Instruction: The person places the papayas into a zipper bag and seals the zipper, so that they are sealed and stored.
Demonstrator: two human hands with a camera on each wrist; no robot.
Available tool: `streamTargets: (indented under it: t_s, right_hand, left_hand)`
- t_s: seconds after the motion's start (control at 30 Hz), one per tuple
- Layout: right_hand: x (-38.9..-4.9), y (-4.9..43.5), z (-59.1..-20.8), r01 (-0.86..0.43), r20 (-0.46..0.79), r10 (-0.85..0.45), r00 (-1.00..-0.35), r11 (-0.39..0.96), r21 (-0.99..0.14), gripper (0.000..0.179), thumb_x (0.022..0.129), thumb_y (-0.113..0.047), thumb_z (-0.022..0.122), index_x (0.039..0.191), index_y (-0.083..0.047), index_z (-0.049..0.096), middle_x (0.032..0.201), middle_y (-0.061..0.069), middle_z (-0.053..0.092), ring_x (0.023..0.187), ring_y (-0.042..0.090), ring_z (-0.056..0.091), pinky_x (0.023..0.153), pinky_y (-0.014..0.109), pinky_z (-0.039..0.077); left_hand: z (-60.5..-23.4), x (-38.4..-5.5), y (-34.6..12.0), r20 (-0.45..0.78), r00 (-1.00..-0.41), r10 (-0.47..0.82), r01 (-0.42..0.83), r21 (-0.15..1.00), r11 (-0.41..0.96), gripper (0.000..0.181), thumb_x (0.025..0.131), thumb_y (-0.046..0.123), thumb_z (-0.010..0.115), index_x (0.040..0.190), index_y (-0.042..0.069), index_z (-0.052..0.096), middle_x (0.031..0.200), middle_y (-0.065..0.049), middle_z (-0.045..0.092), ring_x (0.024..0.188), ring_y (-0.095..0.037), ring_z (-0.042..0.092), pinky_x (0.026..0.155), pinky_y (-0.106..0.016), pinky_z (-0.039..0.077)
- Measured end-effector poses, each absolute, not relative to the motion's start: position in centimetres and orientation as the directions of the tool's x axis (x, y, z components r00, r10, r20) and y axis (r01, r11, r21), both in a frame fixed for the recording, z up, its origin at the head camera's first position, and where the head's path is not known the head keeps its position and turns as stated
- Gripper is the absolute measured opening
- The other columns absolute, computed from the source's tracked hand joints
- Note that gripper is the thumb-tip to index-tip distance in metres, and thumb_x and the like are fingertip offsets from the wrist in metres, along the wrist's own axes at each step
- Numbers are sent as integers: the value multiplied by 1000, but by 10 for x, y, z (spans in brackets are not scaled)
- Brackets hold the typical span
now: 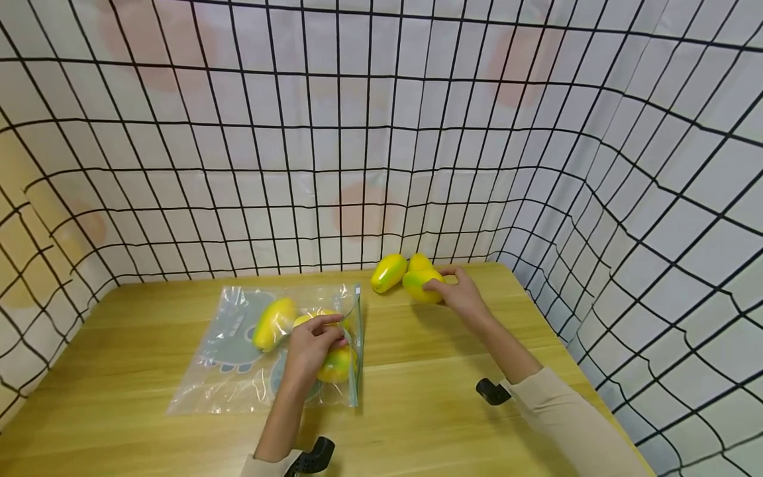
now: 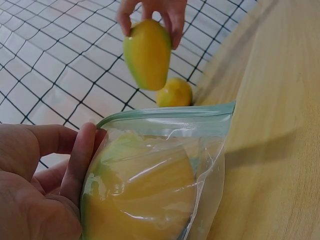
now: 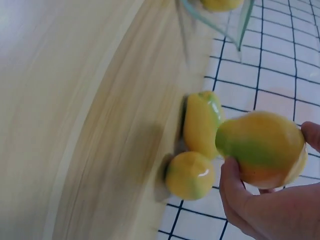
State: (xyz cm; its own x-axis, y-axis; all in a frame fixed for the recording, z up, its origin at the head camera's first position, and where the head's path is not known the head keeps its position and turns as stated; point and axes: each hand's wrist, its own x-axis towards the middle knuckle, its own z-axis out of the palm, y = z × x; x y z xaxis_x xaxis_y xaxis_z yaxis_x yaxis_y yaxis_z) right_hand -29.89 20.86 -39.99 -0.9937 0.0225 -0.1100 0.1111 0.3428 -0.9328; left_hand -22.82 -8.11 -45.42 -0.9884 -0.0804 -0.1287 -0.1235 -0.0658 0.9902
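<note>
My right hand grips a yellow-green mango, thumb on one side and fingers on the other. Two more mangoes lie close by: one to the left, and another partly hidden behind the held one. My left hand pinches the mouth edge of a clear plastic zip bag, beside its green zip strip. Inside the bag, one mango lies at the left and another near the opening; others are partly covered by my left hand.
The wooden table carries everything. A white backdrop behind black grid netting rises along the table's far edge and its sides. The bag's mouth faces right, towards the loose mangoes. Black wrist-camera mounts sit at both cuffs.
</note>
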Motion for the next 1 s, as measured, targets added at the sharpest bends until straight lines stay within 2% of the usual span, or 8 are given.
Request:
streamTargets:
  t_s: [0.17, 0.37, 0.53, 0.7, 1.0]
  right_hand:
    - [-295, 195, -397, 128, -158, -87, -984, 279, -952, 64, 93, -29, 71, 144, -4, 42, 141, 20, 48, 114, 28, 59, 101, 41, 57]
    - [-288, 178, -411, 174, -212, -214, -954, 181, -968, 57, 94, -23, 67, 141, 0, 45, 145, 22, 44, 121, 31, 57, 101, 41, 57]
    - [-283, 171, -418, 233, -264, -238, -935, 149, -961, 53, 94, -20, 67, 140, 0, 49, 144, 20, 48, 120, 31, 57, 103, 43, 55]
    - [-280, 162, -421, 261, -292, -275, -916, 143, -955, 47, 94, -19, 65, 134, 2, 52, 137, 20, 52, 113, 29, 58, 100, 42, 56]
    - [-277, 154, -432, 289, -325, -337, -884, 153, -945, 40, 94, -17, 64, 128, 3, 57, 134, 20, 55, 109, 27, 60, 97, 41, 58]
  left_hand:
    - [-454, -229, -83, -137, -987, -79, -132, 989, -69, 29, 93, 1, 66, 121, -1, 71, 89, -9, 67, 71, -13, 71, 70, -21, 62]
    - [-452, -227, -86, -141, -987, -81, -136, 989, -60, 30, 93, 2, 66, 122, -1, 70, 90, -10, 67, 71, -12, 72, 69, -21, 62]
    - [-454, -229, -83, -147, -987, -69, -141, 987, -75, 31, 92, 1, 66, 123, -3, 70, 88, -9, 67, 70, -12, 71, 69, -21, 62]
    - [-453, -229, -83, -146, -987, -70, -140, 987, -76, 31, 92, 1, 66, 122, -3, 70, 88, -10, 67, 70, -12, 71, 69, -21, 62]
    - [-453, -229, -81, -146, -987, -71, -141, 987, -72, 29, 92, 2, 67, 120, 0, 72, 89, -10, 68, 70, -12, 71, 69, -21, 62]
